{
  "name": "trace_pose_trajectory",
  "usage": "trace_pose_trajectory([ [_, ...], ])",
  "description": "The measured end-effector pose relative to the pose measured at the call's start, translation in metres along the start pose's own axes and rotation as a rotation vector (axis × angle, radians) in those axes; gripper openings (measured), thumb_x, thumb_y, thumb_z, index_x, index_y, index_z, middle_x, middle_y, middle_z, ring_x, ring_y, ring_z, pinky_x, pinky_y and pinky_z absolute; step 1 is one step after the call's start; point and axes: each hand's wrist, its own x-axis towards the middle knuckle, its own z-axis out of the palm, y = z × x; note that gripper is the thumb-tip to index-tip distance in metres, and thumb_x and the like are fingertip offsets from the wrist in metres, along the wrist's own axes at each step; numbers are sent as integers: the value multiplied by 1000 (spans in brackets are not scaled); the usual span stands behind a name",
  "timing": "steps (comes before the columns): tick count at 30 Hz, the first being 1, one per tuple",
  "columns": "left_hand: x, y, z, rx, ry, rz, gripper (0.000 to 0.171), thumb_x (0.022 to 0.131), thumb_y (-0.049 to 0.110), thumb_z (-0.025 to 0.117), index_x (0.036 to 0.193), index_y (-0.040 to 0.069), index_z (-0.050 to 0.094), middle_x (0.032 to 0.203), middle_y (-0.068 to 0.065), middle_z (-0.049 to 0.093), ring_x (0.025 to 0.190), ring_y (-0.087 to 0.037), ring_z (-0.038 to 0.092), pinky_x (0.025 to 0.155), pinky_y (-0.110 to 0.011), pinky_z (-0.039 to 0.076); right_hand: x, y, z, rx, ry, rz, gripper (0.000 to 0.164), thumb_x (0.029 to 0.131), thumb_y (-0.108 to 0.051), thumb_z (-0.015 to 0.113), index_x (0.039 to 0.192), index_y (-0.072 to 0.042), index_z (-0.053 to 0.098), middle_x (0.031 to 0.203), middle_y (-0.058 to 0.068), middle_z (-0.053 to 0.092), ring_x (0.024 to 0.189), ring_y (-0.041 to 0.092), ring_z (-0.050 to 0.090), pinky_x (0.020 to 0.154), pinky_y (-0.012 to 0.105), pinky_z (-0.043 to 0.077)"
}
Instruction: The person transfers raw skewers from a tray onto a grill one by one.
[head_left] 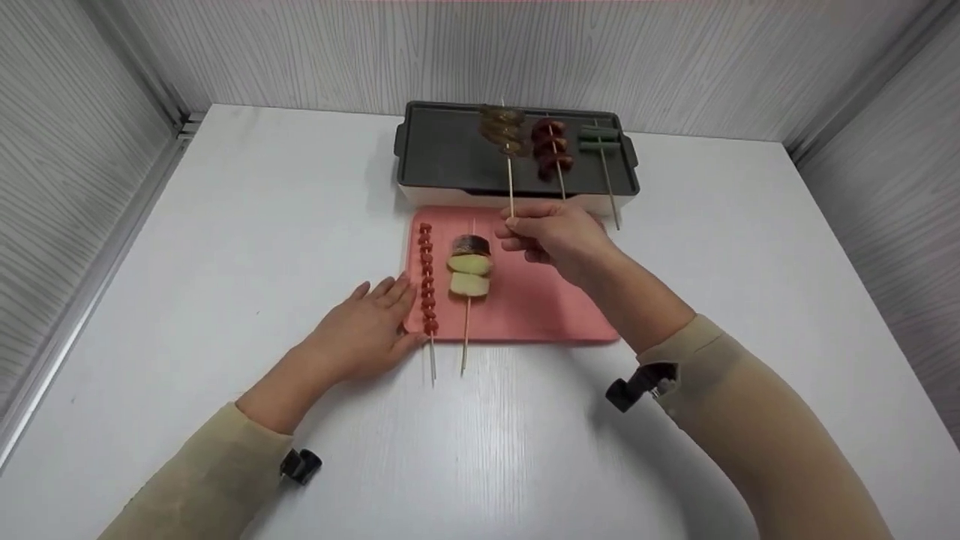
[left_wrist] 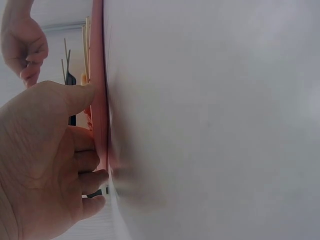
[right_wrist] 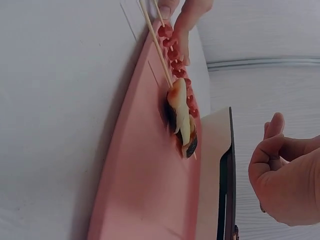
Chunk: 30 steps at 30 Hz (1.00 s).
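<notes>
One red-bead skewer [head_left: 427, 259], one mixed skewer [head_left: 470, 284], one brown skewer [head_left: 504, 133], one dark red skewer [head_left: 553, 141] and one green skewer [head_left: 599, 145] are counted, five in total. On the mixed skewer, three pieces are recorded. One pink tray [head_left: 532, 311], one griddle [head_left: 442, 150] and one table [head_left: 277, 202] are noted. One left hand [head_left: 367, 326] and one right hand [head_left: 566, 238], two altogether, are registered, and two black wrist-worn devices [head_left: 304, 466] are listed.

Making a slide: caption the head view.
Right hand holds a skewer over the grill; left hand touches the tray.
</notes>
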Motion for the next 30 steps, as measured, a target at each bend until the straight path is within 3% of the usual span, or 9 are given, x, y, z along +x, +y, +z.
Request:
trace_pose_trajectory([
  [7,1,1,0,-2,-8,-6,79,110,50,48,164,-5,30,171,-23,25,158,-42,25,129,-59,19,15,3,1,7,14,41,28,109,-15,61,132,-4,72,127,18,74,92,13,75,72,23,53],
  [17,1,1,0,0,-16,-13,79,111,50,48,164,-5,28,172,-22,24,159,-41,23,129,-58,18,30,10,-1,53,28,46,36,110,-12,59,141,5,64,106,10,78,87,13,74,69,24,51],
  [25,1,0,0,2,-13,-9,78,111,50,46,164,-5,28,172,-22,24,159,-42,24,129,-58,18,33,10,-1,39,53,79,35,111,-15,58,140,3,65,120,17,75,94,15,73,73,27,50],
  [30,1,0,1,1,-9,-9,79,111,50,47,164,-5,29,172,-22,24,159,-41,23,129,-58,18,37,13,-2,44,53,74,36,111,-13,57,143,3,63,113,12,75,93,14,72,73,27,50],
])
